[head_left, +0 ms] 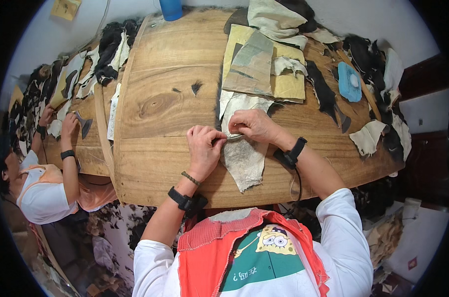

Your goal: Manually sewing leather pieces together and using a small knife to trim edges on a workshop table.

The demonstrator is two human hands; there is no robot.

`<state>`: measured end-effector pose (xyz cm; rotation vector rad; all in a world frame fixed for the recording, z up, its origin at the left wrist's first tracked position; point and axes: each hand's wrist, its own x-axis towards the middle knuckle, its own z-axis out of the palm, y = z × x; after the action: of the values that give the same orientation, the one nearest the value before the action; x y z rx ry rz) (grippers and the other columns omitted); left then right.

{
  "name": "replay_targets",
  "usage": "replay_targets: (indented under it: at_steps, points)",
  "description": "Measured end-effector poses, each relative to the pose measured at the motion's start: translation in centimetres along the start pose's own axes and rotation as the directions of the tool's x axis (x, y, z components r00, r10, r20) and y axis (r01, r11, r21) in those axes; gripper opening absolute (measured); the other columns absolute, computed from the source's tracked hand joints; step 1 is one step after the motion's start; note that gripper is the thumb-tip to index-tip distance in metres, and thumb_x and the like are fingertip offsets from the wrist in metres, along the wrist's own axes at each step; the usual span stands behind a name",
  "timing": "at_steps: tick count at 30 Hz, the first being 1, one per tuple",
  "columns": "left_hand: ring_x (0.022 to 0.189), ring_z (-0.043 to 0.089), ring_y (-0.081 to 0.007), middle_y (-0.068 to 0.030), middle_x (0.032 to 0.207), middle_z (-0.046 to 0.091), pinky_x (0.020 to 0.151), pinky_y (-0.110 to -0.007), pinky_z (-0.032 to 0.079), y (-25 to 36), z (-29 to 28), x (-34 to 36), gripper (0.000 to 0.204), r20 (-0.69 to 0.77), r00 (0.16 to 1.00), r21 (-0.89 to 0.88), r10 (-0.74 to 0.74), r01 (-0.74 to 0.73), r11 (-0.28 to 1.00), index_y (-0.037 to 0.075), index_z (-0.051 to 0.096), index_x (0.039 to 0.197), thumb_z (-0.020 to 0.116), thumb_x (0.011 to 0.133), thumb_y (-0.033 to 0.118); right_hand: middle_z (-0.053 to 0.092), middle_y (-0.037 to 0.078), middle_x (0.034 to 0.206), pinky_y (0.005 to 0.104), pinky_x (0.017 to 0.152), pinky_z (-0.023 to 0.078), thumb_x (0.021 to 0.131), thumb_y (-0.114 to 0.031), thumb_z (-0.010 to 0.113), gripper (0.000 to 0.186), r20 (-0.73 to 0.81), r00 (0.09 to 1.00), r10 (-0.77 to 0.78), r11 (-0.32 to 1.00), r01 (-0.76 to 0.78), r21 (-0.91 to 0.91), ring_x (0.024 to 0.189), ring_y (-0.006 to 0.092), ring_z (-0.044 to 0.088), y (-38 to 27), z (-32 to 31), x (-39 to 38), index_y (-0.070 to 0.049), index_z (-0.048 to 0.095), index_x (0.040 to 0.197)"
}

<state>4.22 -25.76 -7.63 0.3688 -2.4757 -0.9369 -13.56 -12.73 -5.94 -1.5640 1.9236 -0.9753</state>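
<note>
A pale, fuzzy strip of hide (242, 163) lies on the wooden bench in front of me, with a smoother white piece (247, 101) above it. My left hand (204, 148) is closed at the left edge of the strip, thumb and index finger pinched on it at a crease. Just up and to the right, my right hand (254, 127) has its fingers curled and pinched on the same hide; the fingertips are partly hidden. Beyond them, yellow sheets (289, 86) lie under a greyish paper-like piece (249, 67).
A blue cup (170, 7) stands at the back; a blue sponge-like block (349, 81) lies right, among black and white fur scraps (366, 136). A wooden rail (103, 128) runs left of me; beyond it a co-worker (51, 188) handles pieces beside a curved blade (84, 126).
</note>
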Motion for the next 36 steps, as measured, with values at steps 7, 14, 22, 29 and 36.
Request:
replay_targets:
  at_steps: [7, 14, 22, 29, 36]
  points:
    - [0.094, 0.054, -0.0287, -0.0069, 0.086, 0.062, 0.095, -0.041, 0.036, 0.0, 0.2, 0.2, 0.011, 0.002, 0.999, -0.005, 0.034, -0.034, 0.999, 0.010, 0.069, 0.084, 0.074, 0.076, 0.005, 0.066, 0.013, 0.085, 0.0458, 0.070, 0.051, 0.074, -0.036, 0.072, 0.038, 0.101, 0.995, 0.001, 0.965, 0.026, -0.259, 0.080, 0.0368, 0.066, -2.7, -0.5, 0.8, -0.006, 0.059, 0.094]
    - [0.093, 0.054, -0.0284, -0.0069, 0.086, 0.062, 0.097, -0.042, 0.035, -0.1, 0.2, 0.2, 0.008, 0.014, 0.999, -0.024, 0.029, -0.028, 0.999, 0.009, 0.067, 0.084, 0.072, 0.079, 0.004, 0.066, 0.012, 0.076, 0.0460, 0.069, 0.048, 0.072, -0.025, 0.070, 0.038, 0.117, 0.993, 0.012, 0.915, 0.036, -0.403, 0.074, 0.0367, 0.066, -3.1, 0.7, 1.3, -0.005, 0.051, 0.098]
    - [0.096, 0.056, -0.0274, -0.0055, 0.086, 0.064, 0.101, -0.044, 0.034, -0.3, 0.2, 0.2, 0.006, 0.023, 1.000, -0.020, -0.001, 0.001, 1.000, 0.009, 0.069, 0.083, 0.073, 0.080, 0.007, 0.061, 0.005, 0.075, 0.0400, 0.076, 0.046, 0.078, -0.018, 0.068, 0.024, -0.022, 0.935, -0.354, 0.890, 0.329, -0.315, 0.068, 0.0284, 0.061, -3.1, 1.5, -0.6, -0.010, 0.058, 0.098]
    - [0.092, 0.056, -0.0280, -0.0059, 0.084, 0.063, 0.096, -0.043, 0.038, -1.5, 1.1, 0.0, 0.009, -0.026, 0.998, 0.031, 0.050, -0.049, 0.998, 0.009, 0.069, 0.083, 0.075, 0.076, 0.007, 0.056, 0.004, 0.089, 0.0339, 0.079, 0.048, 0.078, -0.016, 0.060, 0.012, 0.083, 0.812, -0.577, 0.610, 0.497, -0.618, 0.081, 0.0183, 0.059, -4.0, 1.7, -0.6, -0.010, 0.060, 0.089]
    - [0.089, 0.055, -0.0277, -0.0053, 0.079, 0.063, 0.094, -0.041, 0.039, -1.3, 0.7, 0.1, 0.008, -0.005, 0.999, -0.042, 0.051, -0.052, 0.998, 0.012, 0.073, 0.078, 0.077, 0.073, 0.008, 0.056, 0.010, 0.082, 0.0378, 0.064, 0.052, 0.084, -0.008, 0.063, 0.008, -0.061, 0.908, -0.414, 0.901, 0.419, 0.117, 0.073, 0.0285, 0.062, -12.8, 4.8, -6.7, -0.006, 0.057, 0.089]
